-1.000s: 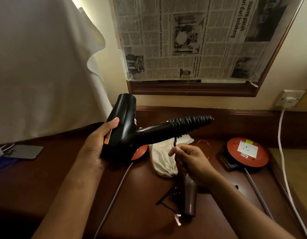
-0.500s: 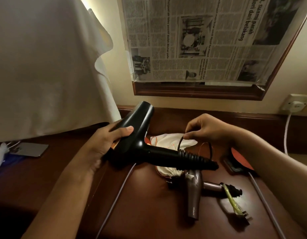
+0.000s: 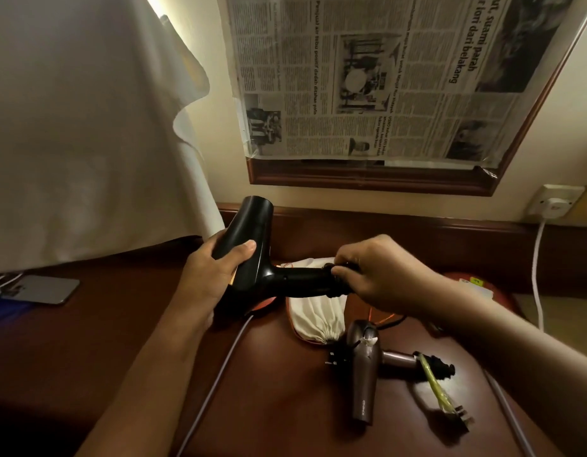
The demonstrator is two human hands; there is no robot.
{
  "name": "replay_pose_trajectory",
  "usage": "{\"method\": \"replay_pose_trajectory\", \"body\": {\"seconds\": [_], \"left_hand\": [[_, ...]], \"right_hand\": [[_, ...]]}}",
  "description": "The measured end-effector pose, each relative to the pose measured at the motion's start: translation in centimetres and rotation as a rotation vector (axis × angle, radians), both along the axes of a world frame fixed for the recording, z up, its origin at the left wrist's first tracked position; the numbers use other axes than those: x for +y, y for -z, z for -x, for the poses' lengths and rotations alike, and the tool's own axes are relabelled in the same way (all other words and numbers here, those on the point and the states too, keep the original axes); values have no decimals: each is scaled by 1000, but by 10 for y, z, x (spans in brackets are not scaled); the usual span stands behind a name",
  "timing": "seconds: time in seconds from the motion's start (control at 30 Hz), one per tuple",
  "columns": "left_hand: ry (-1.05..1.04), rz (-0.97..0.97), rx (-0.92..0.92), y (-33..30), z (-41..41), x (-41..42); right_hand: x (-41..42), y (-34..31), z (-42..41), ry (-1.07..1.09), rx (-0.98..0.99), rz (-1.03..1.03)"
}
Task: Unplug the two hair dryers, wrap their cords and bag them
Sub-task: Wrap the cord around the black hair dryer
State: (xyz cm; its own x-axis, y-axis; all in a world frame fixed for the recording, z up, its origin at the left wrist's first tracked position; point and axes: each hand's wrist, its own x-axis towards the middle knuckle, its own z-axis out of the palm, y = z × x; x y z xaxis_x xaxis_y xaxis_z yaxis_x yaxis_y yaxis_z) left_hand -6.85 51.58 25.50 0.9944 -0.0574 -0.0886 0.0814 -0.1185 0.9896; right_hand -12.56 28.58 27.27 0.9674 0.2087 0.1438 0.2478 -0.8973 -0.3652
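Observation:
My left hand (image 3: 216, 275) grips the barrel of a black hair dryer (image 3: 252, 245) held above the dark wooden table (image 3: 87, 341). Its handle points right, and my right hand (image 3: 377, 275) is curled round the handle's end, where the black cord is wound. A brown hair dryer (image 3: 363, 374) lies on the table below, with a yellow-green tie (image 3: 437, 387) and a plug (image 3: 460, 413) beside its handle. A white drawstring bag (image 3: 318, 321) lies under the black dryer's handle.
An orange cable reel (image 3: 476, 285) sits behind my right wrist, another is partly hidden under the black dryer. Grey cables (image 3: 213, 384) cross the table. A phone (image 3: 41, 288) lies far left. A white plug sits in the wall socket (image 3: 554, 202). White cloth hangs left.
The black dryer's handle has risen to level, pointing right. My right hand has come down from above the cord onto the handle's end and now grips it.

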Motion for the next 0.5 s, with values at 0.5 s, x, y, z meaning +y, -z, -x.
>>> {"method": "replay_pose_trajectory", "body": {"seconds": [0.5], "left_hand": [[-208,269,34,8,-5,-7]], "right_hand": [[22,76,32,255,447,-1395]]}}
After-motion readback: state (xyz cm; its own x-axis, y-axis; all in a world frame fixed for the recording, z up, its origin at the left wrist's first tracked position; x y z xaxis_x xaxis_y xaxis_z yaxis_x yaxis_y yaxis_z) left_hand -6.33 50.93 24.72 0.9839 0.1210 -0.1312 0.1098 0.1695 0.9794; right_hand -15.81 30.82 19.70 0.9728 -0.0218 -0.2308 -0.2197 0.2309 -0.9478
